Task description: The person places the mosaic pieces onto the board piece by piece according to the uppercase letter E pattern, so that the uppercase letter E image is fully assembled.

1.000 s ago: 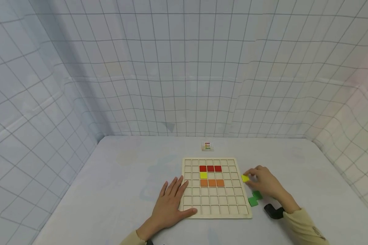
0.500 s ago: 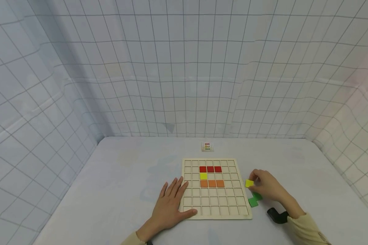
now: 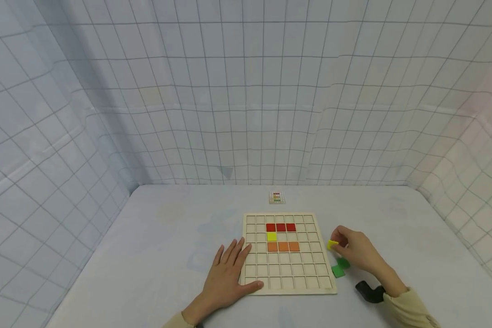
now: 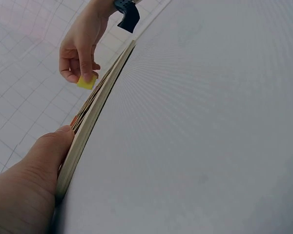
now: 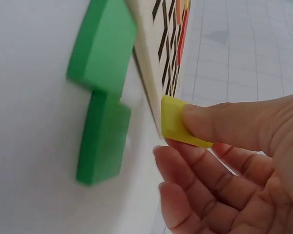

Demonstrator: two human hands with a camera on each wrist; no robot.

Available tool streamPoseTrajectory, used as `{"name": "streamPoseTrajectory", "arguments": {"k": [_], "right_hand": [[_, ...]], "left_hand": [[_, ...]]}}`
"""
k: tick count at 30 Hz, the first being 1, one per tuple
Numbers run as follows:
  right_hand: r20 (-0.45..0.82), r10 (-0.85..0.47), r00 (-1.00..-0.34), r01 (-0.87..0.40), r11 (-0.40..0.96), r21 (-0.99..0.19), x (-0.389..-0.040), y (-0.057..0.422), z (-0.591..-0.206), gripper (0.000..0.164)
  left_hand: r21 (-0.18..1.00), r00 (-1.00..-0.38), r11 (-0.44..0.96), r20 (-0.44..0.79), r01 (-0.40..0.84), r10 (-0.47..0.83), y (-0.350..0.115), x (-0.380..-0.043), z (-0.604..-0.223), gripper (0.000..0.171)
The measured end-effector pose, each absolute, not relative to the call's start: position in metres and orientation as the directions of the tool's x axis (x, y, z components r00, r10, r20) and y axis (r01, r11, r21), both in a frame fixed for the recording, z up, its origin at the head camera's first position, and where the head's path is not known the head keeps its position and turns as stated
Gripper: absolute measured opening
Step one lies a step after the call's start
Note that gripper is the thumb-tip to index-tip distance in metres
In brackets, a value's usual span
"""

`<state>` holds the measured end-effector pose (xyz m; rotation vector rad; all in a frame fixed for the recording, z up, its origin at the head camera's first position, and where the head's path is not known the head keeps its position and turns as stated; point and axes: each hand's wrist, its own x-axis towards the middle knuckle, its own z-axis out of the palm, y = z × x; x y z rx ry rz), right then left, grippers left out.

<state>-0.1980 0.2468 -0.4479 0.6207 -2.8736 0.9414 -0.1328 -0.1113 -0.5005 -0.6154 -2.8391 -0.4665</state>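
Note:
My right hand [image 3: 357,249] pinches a yellow square tile [image 5: 178,122] between thumb and fingers, just right of the wooden grid board [image 3: 287,269]. Spread out flat, my left hand [image 3: 226,275] rests on the board's left edge, its thumb [image 4: 53,146] over the near left corner. In the board's cells lie a row of red tiles [image 3: 280,227], one yellow tile [image 3: 272,236] and a row of orange tiles [image 3: 283,247]. Below my right hand, two green tiles [image 5: 105,48] lie on the table beside the board, touching at their corners in the right wrist view.
Behind the board lies a small pattern card [image 3: 277,197] with a coloured grid printed on it. A white cloth covers the table [image 3: 168,237]. Gridded white curtains [image 3: 246,114] stand at the back and both sides. A black wrist strap [image 3: 370,292] sits by my right sleeve.
My right hand has drawn back slightly to the right and toward me with the yellow tile, away from the board's edge. The tile has tilted in its fingers. My left hand has stayed put.

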Motion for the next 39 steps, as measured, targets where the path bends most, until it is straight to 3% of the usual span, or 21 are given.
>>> {"name": "streamPoseTrajectory", "arguments": {"k": [12,23,30,39], "right_hand": [[0.314,-0.44,-0.841,-0.532,0.573,-0.623,-0.194,0.204,-0.448,0.021],[0.25,-0.606,-0.755,-0.582,0.444,-0.681,-0.189,0.154,-0.448,0.017],[0.193,-0.631,-0.752,-0.562,0.46,-0.687,-0.187,0.135,-0.45,0.015],[0.15,-0.603,-0.783,-0.568,0.596,-0.568,-0.188,0.126,-0.448,0.012]], "left_hand": [[0.257,-0.892,0.864,0.26,0.433,0.37,-0.112,-0.132,-0.499,0.094],[0.248,-0.892,0.868,0.266,0.43,0.366,-0.112,-0.133,-0.501,0.095],[0.255,-0.895,0.868,0.258,0.426,0.364,-0.109,-0.131,-0.5,0.095],[0.264,-0.898,0.867,0.252,0.423,0.362,-0.109,-0.13,-0.497,0.095]]}}
